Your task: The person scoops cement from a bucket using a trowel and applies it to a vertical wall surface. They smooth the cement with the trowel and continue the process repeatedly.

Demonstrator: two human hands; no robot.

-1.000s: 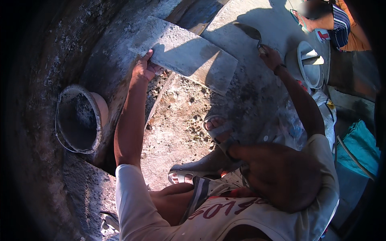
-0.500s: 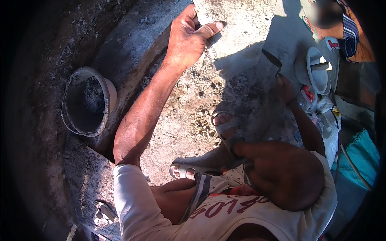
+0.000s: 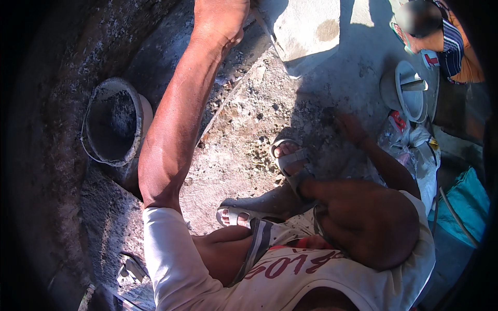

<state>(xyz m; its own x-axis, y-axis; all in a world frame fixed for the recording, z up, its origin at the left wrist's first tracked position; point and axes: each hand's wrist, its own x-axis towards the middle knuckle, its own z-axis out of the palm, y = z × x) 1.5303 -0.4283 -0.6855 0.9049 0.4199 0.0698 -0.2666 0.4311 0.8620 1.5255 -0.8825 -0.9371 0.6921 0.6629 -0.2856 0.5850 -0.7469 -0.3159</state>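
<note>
At the top edge, my left hand (image 3: 222,19) is closed at the left side of a pale, flat slab (image 3: 306,39). The picture's edge cuts off some of its fingers. The slab looks tilted, with its thin left edge showing. Over the shaded ground to the right, my right hand (image 3: 351,128) is closed round a trowel. The hand is blurred, and the trowel's dark blade (image 3: 330,112) barely stands out from the shadow.
A bucket (image 3: 115,122) with grey powdery residue stands left of my left forearm. At the right are a pale basin (image 3: 410,90) with something inside, plastic bags (image 3: 423,150) and a teal sack (image 3: 464,207). Another person (image 3: 451,46) sits at the upper right. Loose rubble (image 3: 254,114) covers the ground.
My left hand has moved up and slightly left, and the slab has shifted upward, baring more rubble. My right hand has come down and left, bringing the trowel nearer my feet.
</note>
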